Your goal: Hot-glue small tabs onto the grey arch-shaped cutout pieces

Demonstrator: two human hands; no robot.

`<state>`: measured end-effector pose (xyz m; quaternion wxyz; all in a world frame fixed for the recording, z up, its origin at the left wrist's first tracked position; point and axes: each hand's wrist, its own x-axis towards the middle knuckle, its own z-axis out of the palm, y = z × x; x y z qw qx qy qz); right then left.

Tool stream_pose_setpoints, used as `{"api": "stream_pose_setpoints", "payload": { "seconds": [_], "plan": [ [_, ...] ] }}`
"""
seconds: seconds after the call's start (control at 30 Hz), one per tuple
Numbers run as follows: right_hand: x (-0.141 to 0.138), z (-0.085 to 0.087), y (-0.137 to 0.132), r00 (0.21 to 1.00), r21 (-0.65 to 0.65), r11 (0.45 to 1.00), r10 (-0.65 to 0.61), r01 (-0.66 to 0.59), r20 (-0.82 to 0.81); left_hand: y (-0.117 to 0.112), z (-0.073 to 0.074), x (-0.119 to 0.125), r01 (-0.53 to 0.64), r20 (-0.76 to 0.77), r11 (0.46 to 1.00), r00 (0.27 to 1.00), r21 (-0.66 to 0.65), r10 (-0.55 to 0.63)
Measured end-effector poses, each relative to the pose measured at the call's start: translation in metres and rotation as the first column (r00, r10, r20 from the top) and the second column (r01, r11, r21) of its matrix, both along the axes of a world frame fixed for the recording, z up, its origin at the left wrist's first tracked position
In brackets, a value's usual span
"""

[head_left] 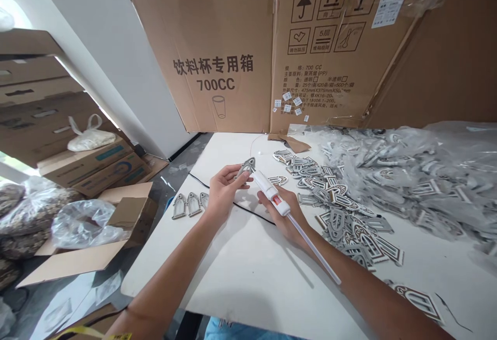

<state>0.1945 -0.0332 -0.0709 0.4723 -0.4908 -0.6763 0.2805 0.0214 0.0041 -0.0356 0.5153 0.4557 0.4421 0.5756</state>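
Note:
My left hand (227,187) pinches a small grey arch-shaped piece (247,165) with a pointed top, held above the white table. In my right hand (285,208) is a white hot glue gun (272,192) with a red patch on its side. A long translucent glue stick (314,249) sticks out of its rear toward my right forearm. The gun's nozzle is close to the arch piece; whether they touch I cannot tell. Left of my left hand, several similar arch pieces (193,204) lie in a row, the last partly hidden by the hand.
Many flat grey, white and brown pieces (337,195) are heaped on the right of the table (240,262), beside plastic-bagged ones (419,174). A black cable (252,210) crosses beneath my hands. Large cardboard boxes (225,29) stand behind. An open carton (135,221) sits on the floor at left.

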Motion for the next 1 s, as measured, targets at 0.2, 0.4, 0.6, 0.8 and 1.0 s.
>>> {"api": "stream_pose_setpoints", "payload": {
  "seconds": [0.2, 0.4, 0.6, 0.8, 1.0],
  "plan": [
    [0.0014, -0.0043, 0.0016, 0.999, 0.033, 0.999, -0.022, 0.021, 0.031, -0.0007, -0.0005, 0.0010, 0.006, -0.013, 1.000, 1.000, 0.002, -0.006],
    [0.0022, -0.0097, 0.0027, 0.996, 0.017, 0.998, -0.055, 0.054, 0.071, 0.0001, -0.0032, 0.0000, 0.026, -0.010, 1.000, 1.000, -0.002, -0.027],
    [0.0032, -0.0086, 0.0029, 0.993, -0.027, 0.997, -0.069, 0.072, 0.100, 0.0004, -0.0036, -0.0011, 0.034, -0.026, 0.999, 0.999, 0.001, -0.034],
    [0.0035, -0.0088, 0.0017, 0.991, -0.011, 0.996, -0.087, 0.088, 0.102, -0.0002, -0.0032, -0.0014, 0.031, -0.039, 1.000, 0.999, 0.002, -0.031],
    [0.0035, -0.0036, 0.0007, 0.995, 0.008, 0.998, -0.064, 0.064, 0.082, 0.0001, -0.0030, 0.0006, -0.029, -0.077, 0.998, 0.996, 0.048, 0.033]
  ]
}}
